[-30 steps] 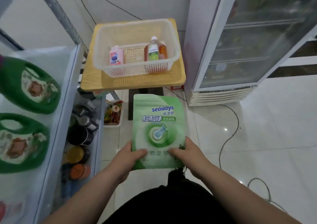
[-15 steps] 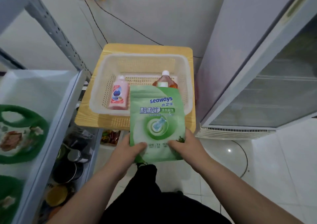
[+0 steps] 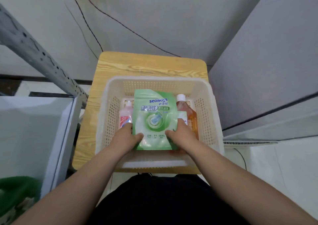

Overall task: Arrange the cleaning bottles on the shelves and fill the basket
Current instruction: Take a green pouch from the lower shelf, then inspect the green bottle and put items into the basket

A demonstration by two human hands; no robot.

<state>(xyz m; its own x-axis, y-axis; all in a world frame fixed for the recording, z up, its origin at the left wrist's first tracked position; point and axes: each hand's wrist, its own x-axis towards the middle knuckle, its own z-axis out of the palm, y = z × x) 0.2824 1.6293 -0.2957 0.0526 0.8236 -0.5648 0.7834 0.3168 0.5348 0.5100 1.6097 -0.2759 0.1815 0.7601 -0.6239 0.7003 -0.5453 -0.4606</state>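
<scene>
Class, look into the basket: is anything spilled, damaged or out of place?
Nothing stands out. The left hand and right hand hold the green pouch in the basket, between the pink bottle and the amber bottle. No spill or damage shows.

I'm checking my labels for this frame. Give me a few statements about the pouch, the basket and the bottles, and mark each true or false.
1. The left hand and the right hand each grip a lower corner of the green pouch. True.
2. The pouch is held over the open white basket, with a pink bottle on its left and an amber bottle on its right. True.
3. The basket stands on the floor. False: it stands on the wooden table.
4. The amber bottle has a green cap. False: its cap is white.
</scene>
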